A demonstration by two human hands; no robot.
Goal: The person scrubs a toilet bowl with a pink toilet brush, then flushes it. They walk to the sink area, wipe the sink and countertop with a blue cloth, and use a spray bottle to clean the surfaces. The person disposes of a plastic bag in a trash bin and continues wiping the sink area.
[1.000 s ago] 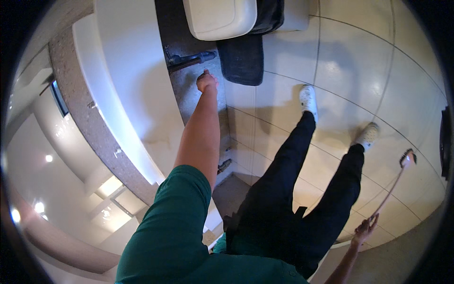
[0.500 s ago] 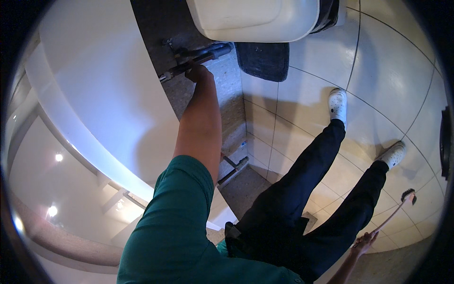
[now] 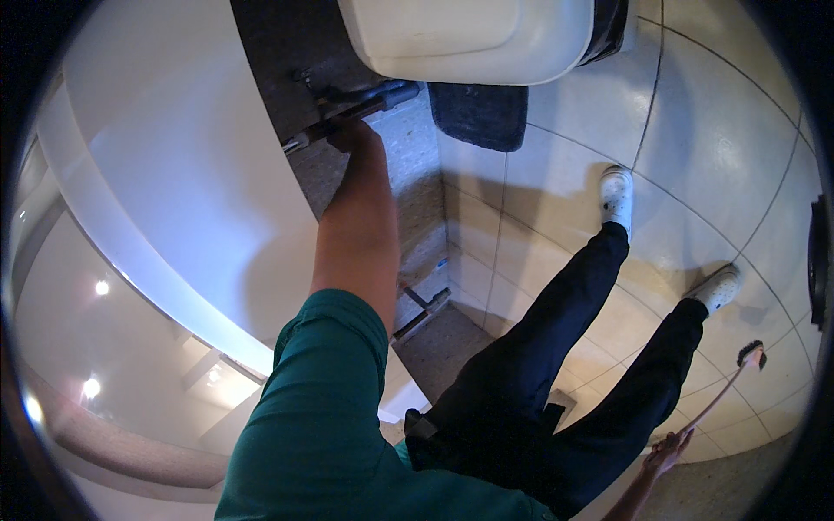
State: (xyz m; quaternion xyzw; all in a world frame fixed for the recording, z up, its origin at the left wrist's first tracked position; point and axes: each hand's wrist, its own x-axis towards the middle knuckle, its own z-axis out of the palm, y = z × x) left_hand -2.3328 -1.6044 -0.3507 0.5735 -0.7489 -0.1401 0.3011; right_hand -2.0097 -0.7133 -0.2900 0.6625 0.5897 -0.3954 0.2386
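Note:
My left arm stretches forward beneath a pale counter (image 3: pixel 165 148). At its end, my left hand (image 3: pixel 353 136) is closed at a dark drain pipe (image 3: pixel 369 106) against the stone wall; its fingertips are mostly hidden in shadow. Low on the right, my right hand (image 3: pixel 667 453) is wrapped around the thin pale handle of a long-handled scrub brush (image 3: pixel 718 398). The brush's dark-bristled head points up and away from me, held out beside my right leg.
A white bin (image 3: pixel 469 39) with a dark liner stands ahead, beside a dark flat panel (image 3: pixel 479 117). Another pipe (image 3: pixel 423 314) juts from the wall nearer me. My white clogs (image 3: pixel 617 195) stand on pale floor tiles (image 3: pixel 695 113). A dark round-edged object (image 3: pixel 817 260) is at the far right.
The view has shifted slightly. My left hand sits a little lower and further left along the pipe. My right hand still holds the brush, almost in the same place.

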